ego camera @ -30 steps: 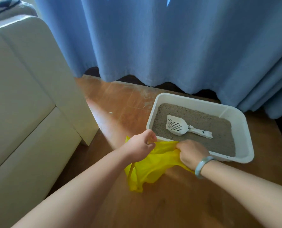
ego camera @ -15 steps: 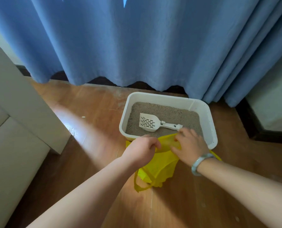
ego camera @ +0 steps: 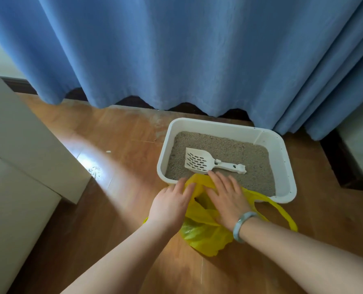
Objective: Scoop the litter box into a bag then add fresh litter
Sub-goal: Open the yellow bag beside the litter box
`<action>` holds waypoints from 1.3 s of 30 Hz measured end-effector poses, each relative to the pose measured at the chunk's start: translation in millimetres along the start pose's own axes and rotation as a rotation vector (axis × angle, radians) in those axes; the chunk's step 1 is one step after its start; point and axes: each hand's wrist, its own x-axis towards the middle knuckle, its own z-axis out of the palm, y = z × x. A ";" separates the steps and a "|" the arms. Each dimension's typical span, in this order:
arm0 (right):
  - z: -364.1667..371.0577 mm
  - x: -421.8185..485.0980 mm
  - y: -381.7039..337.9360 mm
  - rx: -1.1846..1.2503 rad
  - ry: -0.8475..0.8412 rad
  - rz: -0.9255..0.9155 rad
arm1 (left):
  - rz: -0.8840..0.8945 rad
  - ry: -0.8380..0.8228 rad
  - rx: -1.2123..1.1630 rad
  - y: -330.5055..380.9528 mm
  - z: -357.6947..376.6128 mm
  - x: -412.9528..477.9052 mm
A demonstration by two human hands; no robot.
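Observation:
A white litter box [ego camera: 218,125] sits on the wooden floor, filled with grey litter [ego camera: 240,149]. A white slotted scoop [ego camera: 199,163] lies on the litter, handle pointing right. A yellow plastic bag [ego camera: 204,234] lies crumpled on the floor against the box's near edge, its rim draped over that edge and one handle loop trailing right. My left hand [ego camera: 170,205] rests on the bag's left side, fingertips at the bag's mouth. My right hand [ego camera: 227,198] lies flat on the bag with fingers spread, close to the scoop's head. Neither hand touches the scoop.
A blue curtain [ego camera: 176,49] hangs just behind the box, down to the floor. A cream sofa [ego camera: 17,166] stands at the left. A dark baseboard and white furniture [ego camera: 358,149] close in the right. Bare wooden floor [ego camera: 123,141] lies between sofa and box.
Both hands went from fists gripping the bag to flat, spread fingers on it. The bag's rim now lies over the box's near edge. The view swung right and nearer.

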 end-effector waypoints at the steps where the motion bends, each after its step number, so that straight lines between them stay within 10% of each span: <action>1: 2.8 -0.1 3.7 0.024 -0.048 0.014 | -0.076 -0.104 -0.131 0.2 0.8 3.4; 6: 11.9 -6.5 17.5 0.113 -0.165 0.023 | -0.435 -0.184 -0.909 22.2 7.7 21.6; 13: 20.6 -14.2 21.9 0.253 -0.168 0.110 | -0.609 -0.131 -1.128 48.9 17.3 37.9; 20: 28.8 -27.1 22.7 0.410 -0.287 0.104 | -0.357 -0.045 -0.553 40.5 21.6 23.4; 33: 2.3 -24.7 43.8 0.304 -0.183 0.059 | -0.578 -0.133 -1.318 30.6 5.0 13.0; 39: -7.5 -33.7 58.3 0.098 -0.115 0.043 | -0.456 -0.274 -0.905 46.0 7.7 0.3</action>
